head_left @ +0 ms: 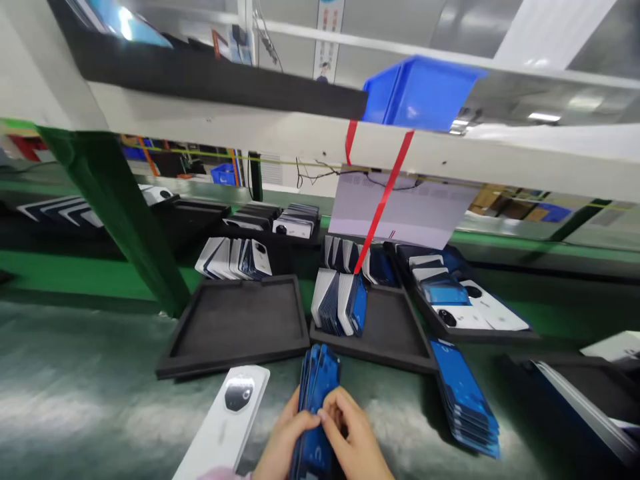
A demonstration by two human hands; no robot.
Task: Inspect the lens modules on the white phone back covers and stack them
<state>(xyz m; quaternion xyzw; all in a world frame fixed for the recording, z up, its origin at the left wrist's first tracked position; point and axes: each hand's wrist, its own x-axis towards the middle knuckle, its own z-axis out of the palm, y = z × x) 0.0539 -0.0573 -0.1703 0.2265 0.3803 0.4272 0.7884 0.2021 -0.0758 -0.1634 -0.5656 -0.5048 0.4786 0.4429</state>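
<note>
Between my two hands, at the bottom middle, is a small stack of blue phone panels point(320, 383), held upright and slightly fanned at the top. My left hand point(287, 433) wraps round the stack's left side, its thumb across the front. The fingertips of my right hand point(350, 433) are pinched together at the stack's right front, close to the left thumb. Left of my hands lies a pile of white phone panels point(225, 427) with a round dark camera area. To the right, a fanned pile of blue panels point(465, 400) lies on the bench.
A black tray point(240, 357) stands ahead on the left. Beside it, another black tray point(395, 357) holds rows of white and blue panels point(340, 300). More panel trays sit behind and right. A green post point(125, 207) rises at left; a shelf with a blue bin point(420, 93) crosses overhead.
</note>
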